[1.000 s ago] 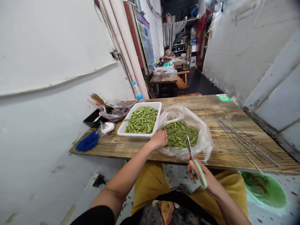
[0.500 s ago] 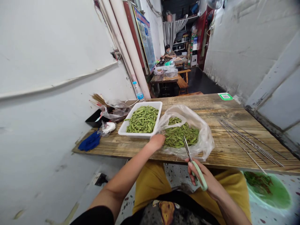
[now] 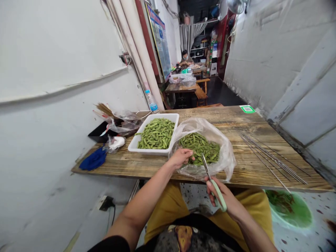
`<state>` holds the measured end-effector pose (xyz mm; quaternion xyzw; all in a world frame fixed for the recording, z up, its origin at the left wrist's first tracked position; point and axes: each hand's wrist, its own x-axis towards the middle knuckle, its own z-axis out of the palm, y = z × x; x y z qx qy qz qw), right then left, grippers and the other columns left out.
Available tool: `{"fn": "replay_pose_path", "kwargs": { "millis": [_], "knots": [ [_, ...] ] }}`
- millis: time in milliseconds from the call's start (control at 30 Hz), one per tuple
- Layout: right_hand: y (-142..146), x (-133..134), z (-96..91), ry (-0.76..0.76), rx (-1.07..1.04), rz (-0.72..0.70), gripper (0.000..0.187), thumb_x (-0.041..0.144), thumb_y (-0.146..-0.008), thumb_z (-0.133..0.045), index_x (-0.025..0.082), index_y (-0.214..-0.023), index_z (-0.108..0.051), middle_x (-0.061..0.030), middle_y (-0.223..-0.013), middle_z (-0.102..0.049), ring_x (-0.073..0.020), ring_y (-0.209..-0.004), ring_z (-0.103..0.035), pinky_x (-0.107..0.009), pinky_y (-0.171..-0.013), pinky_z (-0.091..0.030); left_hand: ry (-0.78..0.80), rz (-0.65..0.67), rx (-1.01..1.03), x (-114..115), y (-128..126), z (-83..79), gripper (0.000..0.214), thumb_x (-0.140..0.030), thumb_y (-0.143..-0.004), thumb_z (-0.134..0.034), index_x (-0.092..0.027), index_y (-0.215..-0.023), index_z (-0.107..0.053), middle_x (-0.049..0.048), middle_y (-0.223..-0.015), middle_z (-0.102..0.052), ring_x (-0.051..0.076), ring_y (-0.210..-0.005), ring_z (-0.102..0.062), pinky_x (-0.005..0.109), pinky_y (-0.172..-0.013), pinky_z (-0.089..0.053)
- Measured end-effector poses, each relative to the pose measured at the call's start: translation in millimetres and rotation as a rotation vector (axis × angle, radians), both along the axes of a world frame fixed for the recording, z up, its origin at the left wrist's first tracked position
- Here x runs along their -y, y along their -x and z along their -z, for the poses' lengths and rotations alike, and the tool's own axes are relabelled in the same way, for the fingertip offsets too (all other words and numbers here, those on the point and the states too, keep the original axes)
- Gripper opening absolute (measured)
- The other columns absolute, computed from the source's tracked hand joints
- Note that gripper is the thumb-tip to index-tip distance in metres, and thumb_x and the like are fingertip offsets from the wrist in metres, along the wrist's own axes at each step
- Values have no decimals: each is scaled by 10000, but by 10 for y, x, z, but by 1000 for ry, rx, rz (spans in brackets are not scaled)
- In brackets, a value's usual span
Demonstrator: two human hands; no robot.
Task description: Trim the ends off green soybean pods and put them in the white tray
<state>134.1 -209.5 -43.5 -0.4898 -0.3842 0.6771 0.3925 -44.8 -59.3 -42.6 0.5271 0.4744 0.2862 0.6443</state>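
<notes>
My right hand (image 3: pixel 220 194) is closed round the light green handles of a pair of scissors (image 3: pixel 207 168). The blades point up over the near part of an open clear plastic bag (image 3: pixel 229 154). Green soybean pods (image 3: pixel 201 143) lie loose inside that bag. Above its left side, my left hand (image 3: pixel 182 157) has its fingers drawn together beside the pods; what they hold, if anything, is too small to make out. A white plastic tub (image 3: pixel 133 145) heaped with edamame pods (image 3: pixel 159 133) stands to the left, close against the bag.
Several long metal skewers (image 3: pixel 270 159) lie right on the wooden table (image 3: pixel 152 168). Left are a blue cloth (image 3: pixel 93 159), a black box (image 3: pixel 98 132) and a water bottle (image 3: pixel 152 102). A green basin (image 3: pixel 296 211) sits on the floor. Further back, a person (image 3: pixel 186 59) sits.
My left hand has moved right and up from the bag's left edge to above the pods. The bag's mouth lies wider open. My right hand keeps the scissors; the view has shifted slightly.
</notes>
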Motion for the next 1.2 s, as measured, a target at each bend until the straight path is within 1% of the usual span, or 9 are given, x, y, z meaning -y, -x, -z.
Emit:
{"fn": "replay_pose_path", "kwargs": {
  "millis": [67,167,300,367,500,800,1000,1100,1200],
  "knots": [
    [9,-4,2,3,7,3,447,572,-733,-632,230,-1000,-522,65,-634,-466,-81,-467,-427,-205,-421,-378,-63,-9,-58,-9,23,-17,322,-346,-769,-594,-82,-950,-633,52,-729,-676,29,-387,-330,181,-444,-292],
    [16,-21,2,7,9,-6,459,579,-723,-638,230,-1000,-527,63,-633,-471,-86,-471,-432,-207,-419,-382,-360,-38,-267,-54,92,-72,236,-237,-807,-532,-119,-949,-678,59,-852,-708,108,-662,-579,216,-670,-446],
    [18,-36,-5,13,3,-14,470,583,-716,-640,234,-1010,-524,72,-620,-452,-81,-458,-418,-200,-407,-367,-580,-89,-622,-103,174,-130,350,-129,-851,-380,-161,-1063,-657,52,-910,-698,157,-857,-612,269,-829,-447],
    [20,-34,-12,8,6,-13,465,575,-727,-635,228,-1014,-519,75,-613,-438,-77,-453,-410,-199,-408,-363,-589,-19,-772,-98,184,-125,364,-119,-852,-367,-154,-1083,-646,85,-962,-688,183,-894,-612,298,-847,-444],
    [30,-29,-17,10,22,-19,477,586,-716,-638,224,-1003,-519,77,-597,-433,-80,-439,-404,-206,-405,-355,-526,109,-943,-69,155,-88,221,-193,-802,-521,-154,-950,-680,116,-975,-686,235,-948,-611,324,-870,-433],
    [41,-26,-16,11,35,-26,488,586,-713,-644,213,-1003,-525,81,-589,-426,-73,-429,-400,-203,-402,-348,-508,71,-1064,-116,69,-78,157,-161,-738,-595,-119,-844,-703,157,-900,-691,256,-904,-628,310,-815,-441],
    [7,-24,15,8,37,-28,482,579,-715,-643,219,-1013,-525,81,-592,-433,-77,-437,-408,-202,-397,-351,-508,101,-924,-88,165,-195,271,-270,-863,-454,-149,-839,-695,104,-857,-693,205,-846,-630,287,-797,-452],
    [1,-37,-31,9,16,-42,477,583,-707,-649,220,-995,-534,83,-582,-419,-74,-430,-394,-206,-402,-351,-460,18,-1058,-20,218,-196,181,-169,-813,-506,-107,-811,-676,179,-883,-672,267,-950,-617,346,-861,-441],
    [2,-61,-81,4,-10,-52,489,586,-690,-662,222,-994,-542,80,-578,-417,-79,-439,-392,-208,-404,-350,-389,-4,-1126,76,248,-120,136,-69,-739,-540,-87,-648,-639,218,-786,-651,336,-949,-616,419,-861,-444]
  ]
}}
